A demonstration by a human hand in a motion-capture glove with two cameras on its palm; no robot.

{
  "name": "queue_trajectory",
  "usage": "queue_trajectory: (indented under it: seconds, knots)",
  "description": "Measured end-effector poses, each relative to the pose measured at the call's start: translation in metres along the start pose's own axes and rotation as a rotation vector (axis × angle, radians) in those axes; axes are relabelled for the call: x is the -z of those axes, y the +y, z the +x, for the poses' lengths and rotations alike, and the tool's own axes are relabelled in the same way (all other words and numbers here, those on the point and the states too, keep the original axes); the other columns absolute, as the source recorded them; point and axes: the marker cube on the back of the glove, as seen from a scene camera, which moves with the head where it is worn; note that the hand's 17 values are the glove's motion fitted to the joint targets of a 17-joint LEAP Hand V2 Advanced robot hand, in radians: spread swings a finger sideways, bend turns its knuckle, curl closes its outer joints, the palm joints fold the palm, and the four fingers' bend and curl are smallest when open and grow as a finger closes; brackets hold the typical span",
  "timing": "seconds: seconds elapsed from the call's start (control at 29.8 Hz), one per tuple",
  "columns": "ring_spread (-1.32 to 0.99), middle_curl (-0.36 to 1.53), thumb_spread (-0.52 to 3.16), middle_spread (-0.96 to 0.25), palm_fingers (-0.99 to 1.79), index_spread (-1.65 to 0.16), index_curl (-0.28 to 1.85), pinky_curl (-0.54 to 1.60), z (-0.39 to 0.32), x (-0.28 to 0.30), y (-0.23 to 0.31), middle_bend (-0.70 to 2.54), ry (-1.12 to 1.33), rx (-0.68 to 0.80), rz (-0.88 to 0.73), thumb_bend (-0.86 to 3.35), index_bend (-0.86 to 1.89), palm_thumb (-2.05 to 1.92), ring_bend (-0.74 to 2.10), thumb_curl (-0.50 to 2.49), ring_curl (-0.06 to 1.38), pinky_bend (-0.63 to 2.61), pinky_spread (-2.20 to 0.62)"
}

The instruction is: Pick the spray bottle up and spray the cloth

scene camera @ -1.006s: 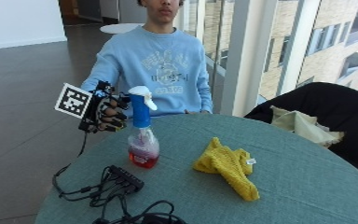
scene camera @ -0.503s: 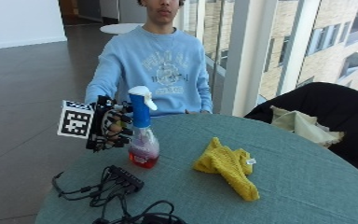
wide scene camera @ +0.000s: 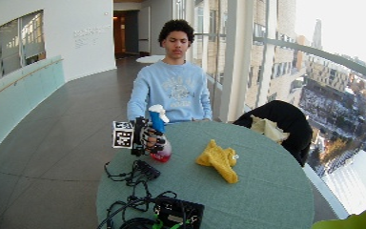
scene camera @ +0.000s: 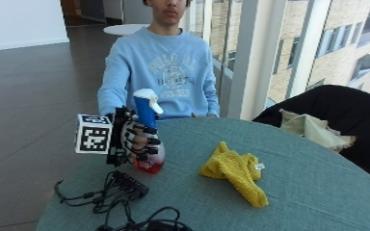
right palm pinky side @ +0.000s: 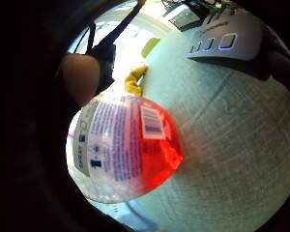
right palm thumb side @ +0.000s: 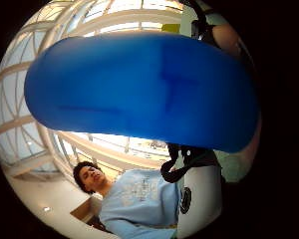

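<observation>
Black-gloved right hand (scene camera: pixel 136 143) is wrapped around the spray bottle (scene camera: pixel 148 139), fingers curled over the neck just under the white trigger head. Bottle's upright, and from the little-finger palm view its red-liquid base looks like it's sitting on the green table (scene camera: pixel 313 192), can't swear it isn't a hair off it. Yellow cloth (scene camera: pixel 233 171) lies crumpled on the table near the bottle, not touching.

What could go sideways, I reckon: the nozzle seems to point away from the cloth, so squeezing now would wet the table instead. Also the grip sits high with liquid weight low, so the bottle might swing on the lift.
</observation>
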Motion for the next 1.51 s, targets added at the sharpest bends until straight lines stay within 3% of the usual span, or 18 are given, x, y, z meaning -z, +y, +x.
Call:
queue_trajectory:
  seconds: [0.5,0.91,1.51]
  knots:
    - [-0.10,0.43,0.90,-0.10,1.16,-0.29,0.28,0.37,-0.014,-0.010,-0.008,0.27,0.203,0.037,0.204,-0.01,0.10,0.87,0.44,0.43,0.39,0.29,0.02]
    - [-0.10,0.44,0.79,-0.09,1.18,-0.27,0.28,0.39,-0.056,-0.008,-0.026,0.30,0.475,-0.131,-0.031,-0.03,0.11,0.88,0.49,0.50,0.40,0.36,-0.06]
    - [-0.09,0.45,0.76,-0.09,1.17,-0.25,0.30,0.39,-0.077,-0.025,-0.051,0.32,0.733,-0.296,-0.233,-0.03,0.12,0.87,0.51,0.55,0.39,0.39,-0.07]
